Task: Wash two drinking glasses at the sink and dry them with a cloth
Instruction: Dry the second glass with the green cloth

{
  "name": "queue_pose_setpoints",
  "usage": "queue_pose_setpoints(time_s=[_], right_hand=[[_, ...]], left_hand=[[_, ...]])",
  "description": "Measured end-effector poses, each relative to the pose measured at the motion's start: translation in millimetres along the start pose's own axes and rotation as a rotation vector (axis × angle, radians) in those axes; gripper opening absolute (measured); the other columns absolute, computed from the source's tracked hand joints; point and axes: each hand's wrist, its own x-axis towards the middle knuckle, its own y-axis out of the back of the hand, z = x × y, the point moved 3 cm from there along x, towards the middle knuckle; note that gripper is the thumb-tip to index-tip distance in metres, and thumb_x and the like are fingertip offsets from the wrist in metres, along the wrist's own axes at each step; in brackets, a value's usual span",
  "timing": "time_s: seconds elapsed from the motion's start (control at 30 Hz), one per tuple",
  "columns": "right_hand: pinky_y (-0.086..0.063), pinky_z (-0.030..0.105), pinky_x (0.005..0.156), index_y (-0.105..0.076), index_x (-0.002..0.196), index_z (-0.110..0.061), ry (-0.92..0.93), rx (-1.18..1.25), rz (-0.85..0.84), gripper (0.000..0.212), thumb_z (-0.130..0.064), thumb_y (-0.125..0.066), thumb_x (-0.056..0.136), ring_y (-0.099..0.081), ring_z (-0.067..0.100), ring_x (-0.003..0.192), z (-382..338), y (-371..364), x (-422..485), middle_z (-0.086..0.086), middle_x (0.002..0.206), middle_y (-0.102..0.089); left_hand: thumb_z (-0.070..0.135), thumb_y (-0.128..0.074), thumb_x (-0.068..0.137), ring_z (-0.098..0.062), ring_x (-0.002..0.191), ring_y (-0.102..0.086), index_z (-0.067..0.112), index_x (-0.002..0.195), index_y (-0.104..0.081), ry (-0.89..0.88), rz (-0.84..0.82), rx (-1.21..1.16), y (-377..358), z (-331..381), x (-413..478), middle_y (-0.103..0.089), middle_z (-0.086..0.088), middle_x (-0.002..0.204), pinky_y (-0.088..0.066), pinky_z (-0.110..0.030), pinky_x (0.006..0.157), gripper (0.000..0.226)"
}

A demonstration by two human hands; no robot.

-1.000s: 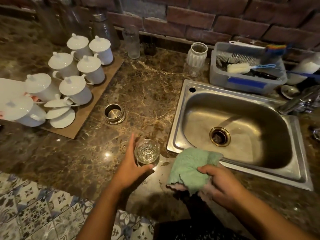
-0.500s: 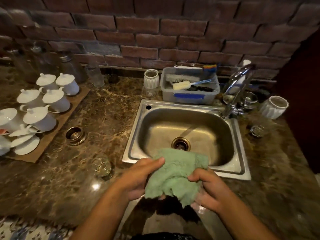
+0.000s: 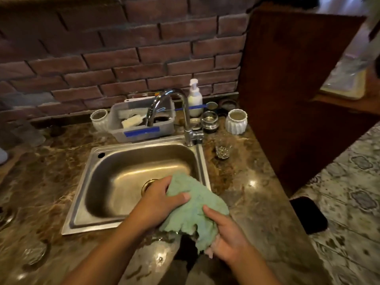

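Drying stage, by the look of it — your left hand [image 3: 158,200] and right hand [image 3: 228,233] both clutch the cloth [image 3: 195,206] over the sink's [image 3: 144,143] front edge. A glass [image 3: 222,150] stands right of the sink — reach there next.

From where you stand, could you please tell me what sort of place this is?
Probably a kitchen washing-up corner: a steel sink with a tap, a soap pump bottle and a tub of brushes.
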Motion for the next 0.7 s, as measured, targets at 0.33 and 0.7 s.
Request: queue_pose_setpoints(time_s=[0.33,0.7], right_hand=[[-0.022,0.057,0.119,-0.042,0.144,0.002,0.068,0.147,-0.042,0.099,0.005,-0.086,0.055,-0.043,0.045,0.136,-96.1,69.8,-9.3,0.03,0.144,-0.048],[-0.056,0.057,0.087,-0.052,0.136,0.001,0.144,0.264,0.328,0.055,-0.008,-0.051,0.082,-0.062,0.049,0.111,-166.0,117.8,11.1,0.03,0.129,-0.062]], left_hand=[[0.012,-0.078,0.087,-0.026,0.085,-0.064,0.004,0.103,-0.065,0.249,-0.328,0.06,-70.7,21.5,108.9,-0.065,-0.014,0.092,-0.055,-0.035,0.071,0.022],[0.026,-0.079,0.085,-0.027,0.129,-0.047,0.037,0.15,-0.031,-0.139,-0.2,0.832,-120.9,57.7,251.8,-0.032,-0.007,0.15,-0.049,-0.046,0.105,0.081]])
